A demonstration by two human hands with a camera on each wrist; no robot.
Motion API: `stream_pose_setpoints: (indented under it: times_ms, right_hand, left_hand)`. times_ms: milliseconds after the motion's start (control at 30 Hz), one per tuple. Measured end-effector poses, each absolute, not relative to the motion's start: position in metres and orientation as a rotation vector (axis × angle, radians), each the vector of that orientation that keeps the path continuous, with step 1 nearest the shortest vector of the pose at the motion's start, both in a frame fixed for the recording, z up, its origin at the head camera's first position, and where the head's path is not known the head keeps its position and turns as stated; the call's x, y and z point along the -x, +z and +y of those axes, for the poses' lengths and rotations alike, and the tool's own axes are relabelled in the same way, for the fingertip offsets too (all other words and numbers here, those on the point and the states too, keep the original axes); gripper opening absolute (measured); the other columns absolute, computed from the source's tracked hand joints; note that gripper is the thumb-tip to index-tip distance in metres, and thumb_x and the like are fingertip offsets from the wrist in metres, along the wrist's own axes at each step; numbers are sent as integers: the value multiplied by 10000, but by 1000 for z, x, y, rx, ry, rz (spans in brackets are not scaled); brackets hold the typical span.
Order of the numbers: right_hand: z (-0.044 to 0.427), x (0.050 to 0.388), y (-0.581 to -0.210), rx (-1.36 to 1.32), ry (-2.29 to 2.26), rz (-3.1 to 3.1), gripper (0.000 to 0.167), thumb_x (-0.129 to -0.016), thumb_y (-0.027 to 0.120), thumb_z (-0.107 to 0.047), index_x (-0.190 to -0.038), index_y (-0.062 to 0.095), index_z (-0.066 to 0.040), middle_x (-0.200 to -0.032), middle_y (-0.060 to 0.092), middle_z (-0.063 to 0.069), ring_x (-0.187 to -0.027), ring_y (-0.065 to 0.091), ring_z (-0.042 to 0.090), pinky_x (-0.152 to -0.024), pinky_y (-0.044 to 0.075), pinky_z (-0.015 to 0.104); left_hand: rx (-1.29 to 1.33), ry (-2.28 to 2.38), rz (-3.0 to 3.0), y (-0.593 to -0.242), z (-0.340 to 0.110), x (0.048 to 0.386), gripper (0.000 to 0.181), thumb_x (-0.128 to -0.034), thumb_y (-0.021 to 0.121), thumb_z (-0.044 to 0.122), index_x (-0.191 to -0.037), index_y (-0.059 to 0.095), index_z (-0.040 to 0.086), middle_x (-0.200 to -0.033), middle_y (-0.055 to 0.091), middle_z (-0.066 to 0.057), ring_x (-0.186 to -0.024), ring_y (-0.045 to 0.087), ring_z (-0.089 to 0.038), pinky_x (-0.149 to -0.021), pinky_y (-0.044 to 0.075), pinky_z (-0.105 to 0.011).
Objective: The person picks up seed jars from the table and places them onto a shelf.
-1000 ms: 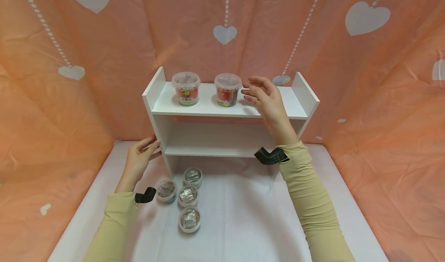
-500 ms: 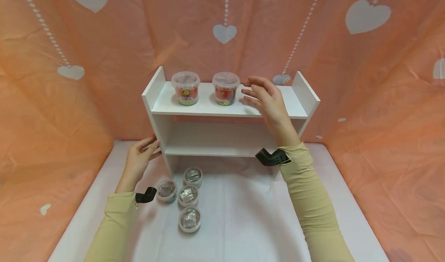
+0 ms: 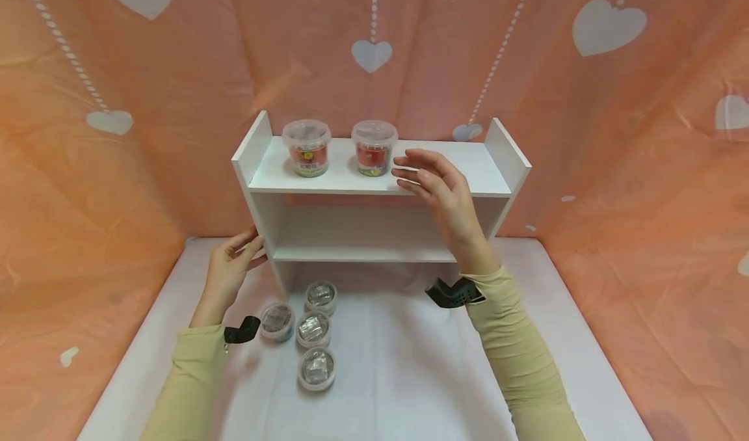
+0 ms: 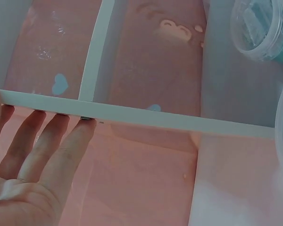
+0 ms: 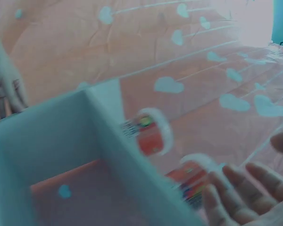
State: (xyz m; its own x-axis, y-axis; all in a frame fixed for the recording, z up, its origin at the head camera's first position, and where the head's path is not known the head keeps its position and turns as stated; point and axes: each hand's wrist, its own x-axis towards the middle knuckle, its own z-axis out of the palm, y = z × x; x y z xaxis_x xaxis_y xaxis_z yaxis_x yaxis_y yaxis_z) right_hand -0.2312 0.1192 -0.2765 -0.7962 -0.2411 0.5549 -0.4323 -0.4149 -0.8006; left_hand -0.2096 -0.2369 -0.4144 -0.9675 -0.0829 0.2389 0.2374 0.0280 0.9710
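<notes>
Two clear lidded tubs with red labels stand upright on the top board of a white shelf (image 3: 363,231): a left tub (image 3: 307,148) and a right tub (image 3: 374,148). My right hand (image 3: 440,194) hovers over the top board's front edge, just right of the right tub. Its fingers are loosely extended and hold nothing; a small gap shows between fingertips and tub. My left hand (image 3: 228,270) rests on the shelf's left side panel. In the left wrist view, fairly straight fingers (image 4: 68,148) touch the panel's outer face, and the thumb lies at its edge.
Several lidded tubs stand on the white tabletop (image 3: 404,363) below and left of the shelf, such as the front tub (image 3: 316,369) and the leftmost tub (image 3: 277,321). An orange curtain (image 3: 316,38) with white hearts hangs behind and at both sides.
The right tub has shifted slightly left on the top board. My right hand has drawn down and toward me. My left hand stays at the side panel; the head view has turned slightly.
</notes>
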Motion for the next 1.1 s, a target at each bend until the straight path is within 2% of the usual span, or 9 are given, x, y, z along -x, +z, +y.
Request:
stream_pose_setpoints:
  times_ms: [233, 633, 733, 933, 1100]
  right_hand:
    - [121, 221, -301, -1093, 2280, -1586, 336, -948, 444, -20, -1255, 513, 98, -1170, 600, 236, -1076, 567, 431, -979, 463, 522]
    - [114, 214, -346, -1227, 2316, -1685, 338, -966, 436, -22, -1274, 482, 110, -1209, 569, 234, -1137, 529, 387, -994, 454, 510]
    - [112, 214, -362, -1238, 2320, -1737, 340, -979, 449, -45, -1284, 478, 103, -1210, 567, 238, -1131, 536, 382, -990, 453, 521]
    - [103, 212, -395, -1292, 2342, -1840, 366, -998, 481, -91, -1279, 460, 143, -1211, 546, 304, -1109, 535, 434, -968, 448, 566]
    - [99, 209, -416, -1272, 2361, -1917, 376, -999, 490, -84, -1280, 450, 163, -1220, 515, 355, -1123, 486, 512, -979, 394, 625]
  left_hand:
    - [146, -2048, -2064, -412, -236, 209, 536, -955, 605, 177, -1363, 429, -124, -1388, 434, -262, -1019, 598, -24, -863, 533, -339]
    - [155, -2040, -2077, -413, -236, 209, 515, -959, 599, 159, -1363, 435, -116, -1379, 451, -251, -1021, 603, -35, -862, 524, -369]
    - [156, -2044, -2065, -415, -236, 211, 507, -958, 600, 158, -1356, 446, -115, -1356, 493, -205, -1014, 609, -39, -855, 538, -350]
    - [135, -2065, -2028, -417, -236, 211, 504, -949, 613, 145, -1342, 457, -128, -1221, 592, -31, -985, 626, -44, -826, 559, -312]
    - [142, -2053, -2031, -417, -236, 210, 500, -952, 608, 143, -1342, 456, -130, -1240, 585, -59, -989, 625, -44, -836, 553, -326]
